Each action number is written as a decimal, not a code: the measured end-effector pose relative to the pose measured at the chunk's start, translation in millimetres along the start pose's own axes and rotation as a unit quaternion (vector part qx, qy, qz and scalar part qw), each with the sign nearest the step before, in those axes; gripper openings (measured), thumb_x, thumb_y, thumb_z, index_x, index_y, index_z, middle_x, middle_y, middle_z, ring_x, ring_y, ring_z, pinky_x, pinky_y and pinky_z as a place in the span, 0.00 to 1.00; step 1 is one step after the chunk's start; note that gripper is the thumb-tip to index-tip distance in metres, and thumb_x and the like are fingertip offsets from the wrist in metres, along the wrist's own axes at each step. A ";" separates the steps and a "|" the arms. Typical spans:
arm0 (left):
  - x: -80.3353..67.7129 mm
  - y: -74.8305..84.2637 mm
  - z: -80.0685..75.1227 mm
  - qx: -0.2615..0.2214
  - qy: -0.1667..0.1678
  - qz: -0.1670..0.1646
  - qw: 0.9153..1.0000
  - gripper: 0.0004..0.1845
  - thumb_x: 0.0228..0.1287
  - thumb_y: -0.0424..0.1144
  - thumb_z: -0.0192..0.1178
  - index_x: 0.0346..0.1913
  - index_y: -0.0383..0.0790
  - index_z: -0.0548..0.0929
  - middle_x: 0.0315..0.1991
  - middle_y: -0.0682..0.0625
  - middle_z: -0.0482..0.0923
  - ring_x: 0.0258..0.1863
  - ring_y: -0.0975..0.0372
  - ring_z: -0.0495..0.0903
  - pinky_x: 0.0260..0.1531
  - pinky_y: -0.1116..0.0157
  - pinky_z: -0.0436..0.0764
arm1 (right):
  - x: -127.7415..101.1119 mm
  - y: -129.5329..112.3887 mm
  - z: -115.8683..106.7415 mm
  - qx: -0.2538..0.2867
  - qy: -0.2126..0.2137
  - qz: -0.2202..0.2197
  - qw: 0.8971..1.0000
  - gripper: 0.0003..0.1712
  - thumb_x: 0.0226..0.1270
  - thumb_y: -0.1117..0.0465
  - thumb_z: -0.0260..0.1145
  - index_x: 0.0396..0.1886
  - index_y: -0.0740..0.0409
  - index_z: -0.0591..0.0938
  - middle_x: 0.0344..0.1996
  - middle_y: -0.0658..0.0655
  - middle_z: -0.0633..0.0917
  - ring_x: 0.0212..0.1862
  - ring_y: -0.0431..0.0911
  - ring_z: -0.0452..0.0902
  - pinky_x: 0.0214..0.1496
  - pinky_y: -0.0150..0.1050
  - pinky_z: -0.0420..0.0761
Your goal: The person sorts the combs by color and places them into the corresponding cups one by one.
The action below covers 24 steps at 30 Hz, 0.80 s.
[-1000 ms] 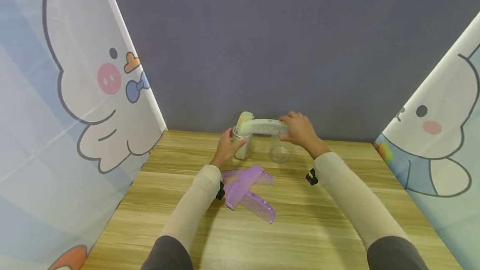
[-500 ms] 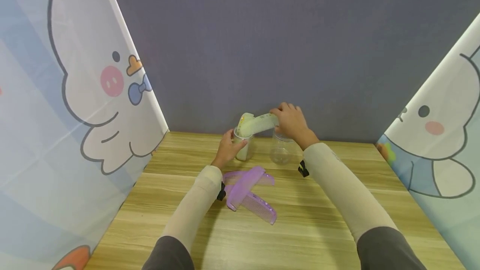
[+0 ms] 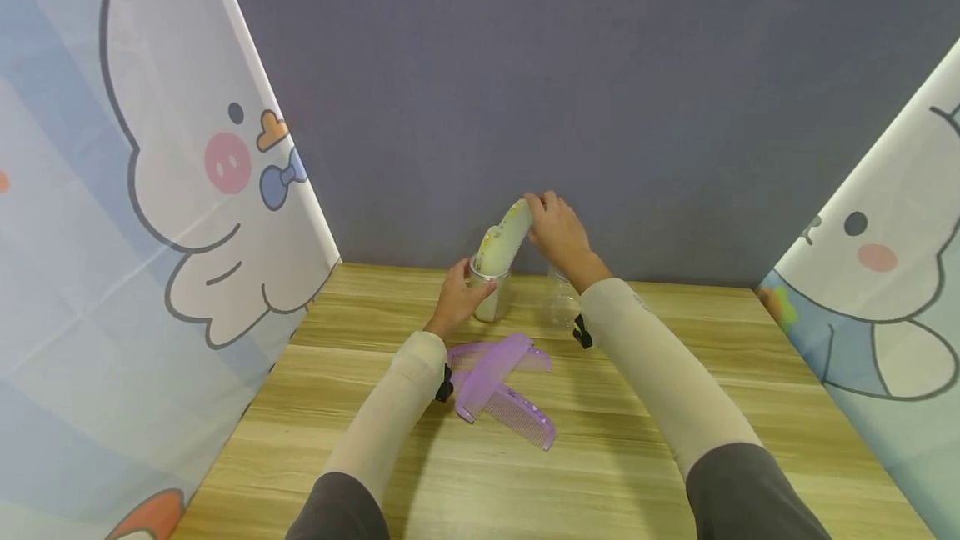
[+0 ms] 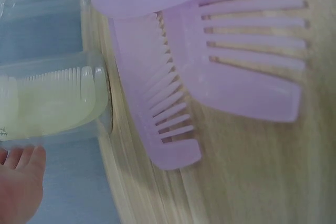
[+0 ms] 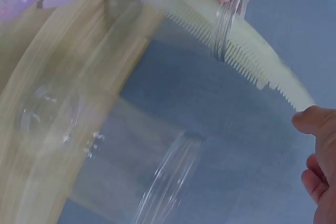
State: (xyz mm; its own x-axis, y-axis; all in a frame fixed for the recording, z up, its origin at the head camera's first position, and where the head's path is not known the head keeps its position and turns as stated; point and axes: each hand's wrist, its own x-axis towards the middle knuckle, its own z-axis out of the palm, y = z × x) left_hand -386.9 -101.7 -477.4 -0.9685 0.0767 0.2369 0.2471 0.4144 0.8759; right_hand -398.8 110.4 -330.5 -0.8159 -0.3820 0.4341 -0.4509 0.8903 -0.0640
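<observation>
My left hand [image 3: 453, 300] grips a clear plastic jar [image 3: 501, 307] near its rim, at the back of the table. A pale yellow-green comb [image 4: 52, 103] stands inside this jar. My right hand [image 3: 558, 232] pinches the upper end of another yellow-green comb [image 3: 516, 227]. It leans up to the right, with its lower end in the jar's mouth. In the right wrist view, its teeth [image 5: 247, 64] pass through the rim and my thumb and fingers [image 5: 311, 120] hold its tip. How deep it sits is hard to tell through the plastic.
A second clear jar [image 3: 562, 307] stands just right of the first, below my right forearm. Several purple combs [image 3: 491, 377] lie crossed on the wooden table [image 3: 600, 457] in front. A grey panel [image 3: 480, 107] rises behind, with printed cloth [image 3: 60, 273] at both sides.
My right hand has moved left and up, swinging its comb from nearly level to steeply tilted over the jar. My left hand keeps its grip on the jar. The purple combs stay put.
</observation>
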 end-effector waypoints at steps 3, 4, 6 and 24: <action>0.2 0.2 0.0 -0.003 -0.003 0.001 1.000 0.42 0.65 0.52 0.69 0.75 0.37 0.63 0.68 0.41 0.69 0.67 0.49 0.71 0.68 0.49 0.74 | 2.1 -4.0 2.0 0.013 -0.013 -0.004 1.000 0.43 0.66 0.62 0.73 0.77 0.61 0.64 0.63 0.67 0.76 0.62 0.61 0.76 0.64 0.54 0.79; 0.4 0.0 0.1 -0.004 -0.003 0.003 1.000 0.42 0.65 0.52 0.69 0.75 0.37 0.63 0.68 0.41 0.69 0.67 0.49 0.71 0.68 0.49 0.74 | 2.3 -4.8 2.3 0.014 -0.021 -0.003 1.000 0.44 0.66 0.60 0.73 0.77 0.61 0.62 0.65 0.67 0.75 0.63 0.61 0.76 0.66 0.54 0.78; 0.2 0.1 0.0 -0.002 -0.002 0.006 1.000 0.42 0.66 0.52 0.69 0.75 0.36 0.63 0.68 0.40 0.69 0.67 0.49 0.71 0.68 0.49 0.74 | 2.0 -4.9 2.3 0.023 -0.034 0.006 0.999 0.45 0.67 0.59 0.73 0.78 0.60 0.62 0.66 0.67 0.74 0.66 0.62 0.74 0.68 0.56 0.76; -17.3 16.1 -22.0 0.145 -0.048 -0.081 0.985 0.50 0.65 0.56 0.66 0.78 0.30 0.55 0.77 0.31 0.57 0.76 0.38 0.60 0.73 0.43 0.67 | -28.4 52.2 1.2 0.118 -0.071 0.080 0.987 0.45 0.69 0.49 0.70 0.78 0.60 0.62 0.72 0.70 0.67 0.71 0.67 0.65 0.71 0.66 0.68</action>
State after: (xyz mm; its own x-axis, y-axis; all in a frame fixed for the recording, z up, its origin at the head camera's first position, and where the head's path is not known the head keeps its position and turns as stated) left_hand -365.4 -116.2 -458.2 -0.9964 0.0684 0.0503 0.0833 0.6692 0.7384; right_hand -399.6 167.5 -347.3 -0.9183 -0.2873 0.2724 -0.3705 0.8661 -0.3356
